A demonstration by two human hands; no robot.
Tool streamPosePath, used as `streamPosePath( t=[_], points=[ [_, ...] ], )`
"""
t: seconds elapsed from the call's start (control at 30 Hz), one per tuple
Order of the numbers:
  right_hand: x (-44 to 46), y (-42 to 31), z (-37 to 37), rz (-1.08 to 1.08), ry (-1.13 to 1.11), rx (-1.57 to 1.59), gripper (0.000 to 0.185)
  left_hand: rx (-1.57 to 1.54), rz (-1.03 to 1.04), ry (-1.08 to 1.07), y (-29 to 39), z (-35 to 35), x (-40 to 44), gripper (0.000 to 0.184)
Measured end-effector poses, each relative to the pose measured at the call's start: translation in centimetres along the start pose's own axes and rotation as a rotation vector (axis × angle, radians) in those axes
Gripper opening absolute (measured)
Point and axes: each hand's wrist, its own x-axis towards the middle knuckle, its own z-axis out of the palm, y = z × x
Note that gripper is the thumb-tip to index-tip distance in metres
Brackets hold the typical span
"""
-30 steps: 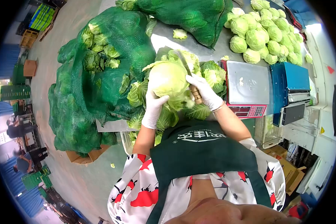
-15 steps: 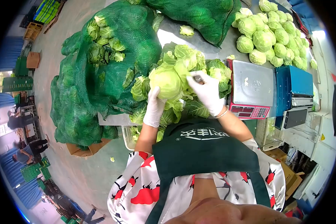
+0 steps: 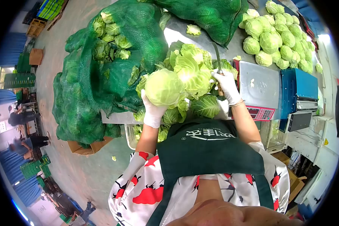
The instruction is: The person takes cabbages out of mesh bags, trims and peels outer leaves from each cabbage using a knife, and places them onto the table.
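Note:
A round, pale green cabbage [image 3: 162, 87] rests in my gloved left hand [image 3: 153, 109], whose fingers cup its lower left side. In my gloved right hand [image 3: 227, 86] is a curved knife [image 3: 217, 56], gripped by its wooden handle with the blade pointing away from me. Loose outer cabbage leaves [image 3: 194, 69] lie heaped beside the held cabbage, between my two hands. Another broad leaf [image 3: 206, 106] is just below the right hand. Part of the left fingers is hidden under the cabbage.
Green mesh sacks [image 3: 77, 101] of cabbages bulge at the left, another sack [image 3: 211, 19] at the back. A scale [image 3: 259, 83] and a blue machine [image 3: 299, 84] stand at the right, with piled cabbages [image 3: 275, 37] beyond. A white basket [image 3: 130, 137] sits below the table edge. People are far left.
My right hand has moved right, away from the cabbage, and the knife blade now shows upright. The cabbage in my left hand has shifted slightly left and closer to me.

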Motion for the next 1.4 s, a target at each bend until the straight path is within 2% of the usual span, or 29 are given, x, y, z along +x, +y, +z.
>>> streamPosePath(
  t=[0.03,0.1,0.13,0.23,0.27,0.3,0.33,0.37,0.43,0.47,0.57,0.6,0.63,0.67,0.73,0.87,0.93,0.97,1.03,1.1,1.17,1.2,1.27,1.3,1.4],
  points=[
    [0.3,0.2,-0.1,-0.003,0.019,0.037,0.016,-0.018,0.061,-0.007,-1.1,-0.5,0.2,0.090],
    [1.5,1.3,-0.1,-0.004,0.053,0.110,0.016,0.453,0.114,0.024,-1.4,-0.5,0.2,0.086],
    [2.1,2.1,-0.8,0.028,0.031,0.131,0.018,0.942,0.104,0.063,-1.0,-0.5,0.1,0.084],
    [3.5,5.0,-3.4,0.118,0.054,0.070,0.021,1.486,0.279,0.226,-0.4,-1.7,0.8,0.086],
    [2.3,3.3,-3.5,0.185,0.056,-0.066,0.026,1.425,0.399,0.263,-0.3,-2.0,0.8,0.088],
    [1.9,3.4,-2.8,0.070,0.130,-0.182,0.035,0.999,0.312,0.134,0.6,-1.4,0.5,0.091],
    [1.3,3.2,-2.7,-0.077,0.185,-0.360,0.040,0.422,0.210,0.042,1.5,-0.8,0.2,0.095],
    [-0.4,1.3,-1.9,-0.224,0.244,-0.536,0.045,-0.008,0.103,0.026,2.4,-0.2,-0.1,0.099],
    [-3.5,-2.3,0.3,-0.291,0.130,-0.378,0.049,0.191,0.107,-0.005,2.6,0.2,0.4,0.108],
    [-4.8,-3.9,1.4,-0.326,0.076,-0.298,0.051,0.215,0.042,-0.022,2.4,0.1,0.1,0.115],
    [-7.2,-6.2,2.8,-0.027,-0.347,-0.087,0.062,0.584,0.304,0.022,0.5,4.0,0.5,0.116],
    [-7.4,-5.9,3.3,-0.039,-0.392,-0.008,0.061,0.679,0.227,-0.011,0.6,3.7,0.4,0.118],
    [-7.3,-5.0,3.6,-0.051,-0.438,0.070,0.060,0.818,0.282,-0.027,0.0,3.7,0.3,0.118],
    [-6.4,-3.5,3.5,0.008,-0.519,0.185,0.049,0.956,0.338,-0.041,-0.4,4.8,0.2,0.120],
    [-5.1,-1.4,2.4,0.023,-0.573,0.319,0.046,1.207,0.428,-0.051,-1.1,5.1,0.1,0.124],
    [-4.8,-0.3,0.7,0.062,-0.632,0.447,0.042,1.328,0.408,-0.077,-2.0,5.4,0.0,0.125],
    [-4.2,0.6,-0.4,0.140,-0.603,0.475,0.037,1.319,0.374,-0.072,-2.3,6.2,-0.1,0.126],
    [-4.5,-0.1,-0.3,0.188,-0.543,0.516,0.026,1.282,0.351,-0.087,-2.8,6.9,0.3,0.126],
    [-4.3,0.3,-0.7,0.171,-0.482,0.519,0.029,1.168,0.244,-0.156,-3.0,7.2,0.7,0.124],
    [-5.4,-1.4,-2.4,0.182,-0.474,0.575,0.030,0.917,0.250,-0.231,-2.8,9.9,1.4,0.112],
    [-5.7,-2.9,-5.6,0.186,-0.340,0.670,0.034,0.912,0.168,-0.294,-2.0,8.7,2.7,0.099],
    [-5.7,-3.2,-7.3,0.193,-0.284,0.714,0.036,0.965,0.208,-0.289,-2.0,9.0,3.0,0.088],
    [-3.7,-3.6,-11.8,0.106,-0.116,0.792,0.048,1.041,0.182,-0.224,-1.8,9.4,3.4,0.080],
    [-1.1,-2.8,-14.8,0.004,0.037,0.848,0.049,1.052,0.168,-0.211,-1.7,9.1,3.7,0.076],
    [0.8,-5.8,-24.6,-0.296,0.354,0.742,0.053,1.072,0.147,-0.128,-1.6,8.2,4.3,0.068]
  ],
)
